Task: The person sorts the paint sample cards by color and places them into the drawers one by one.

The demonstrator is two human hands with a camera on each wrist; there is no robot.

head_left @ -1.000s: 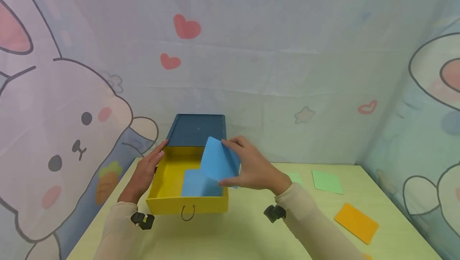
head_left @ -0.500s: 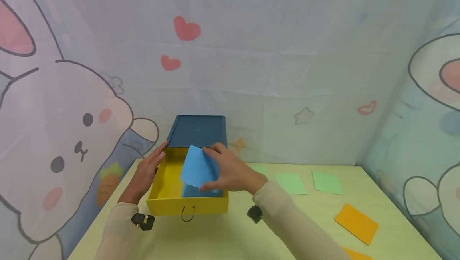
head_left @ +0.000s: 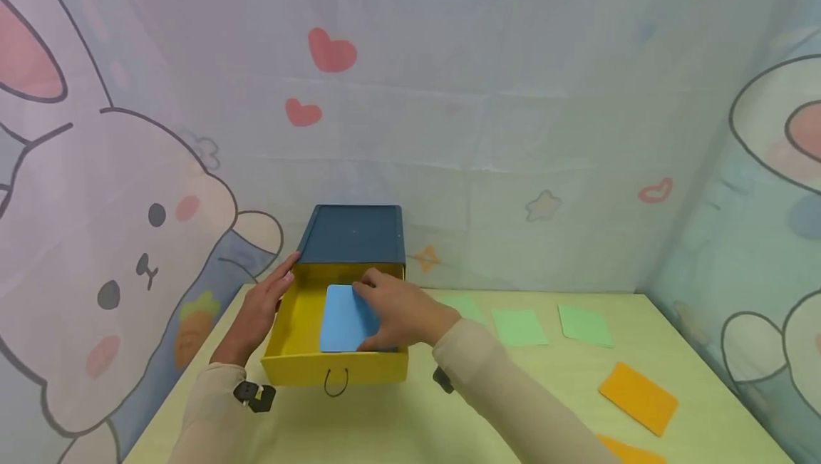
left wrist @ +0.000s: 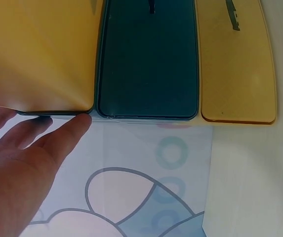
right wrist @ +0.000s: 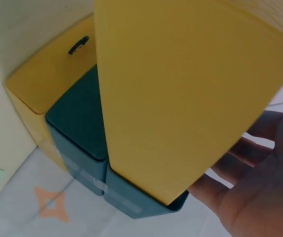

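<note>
Right hand (head_left: 404,307) holds a blue card (head_left: 340,318) in the top drawer (head_left: 333,370)

We see the blue card inside the top drawer, toward the right side and just behind the front wall, lying nearly flat, with yellow floor showing along its left. The right hand reaches in over the right wall; its thumb sits at the card's near edge and its curled fingers at the far edge, so the grip spans the card. We cannot tell whether others lie beneath.

The left hand (head_left: 259,307) has hold of nothing. Its fingers are nearly straight, and we find their tips touching the left side of the dark unit (head_left: 353,236), where the top drawer comes out.

That drawer is yellow, with a loop handle (head_left: 336,382) on its front. In the left wrist view we also see a dark middle drawer (left wrist: 148,59) and a yellow bottom drawer (left wrist: 237,64), both pushed in.

On the pale table (head_left: 449,421), right of the unit, we count three green cards (head_left: 519,327) and, nearer, two orange cards (head_left: 639,398), one cut off by the frame. Behind hangs a printed cloth (head_left: 577,93).
</note>
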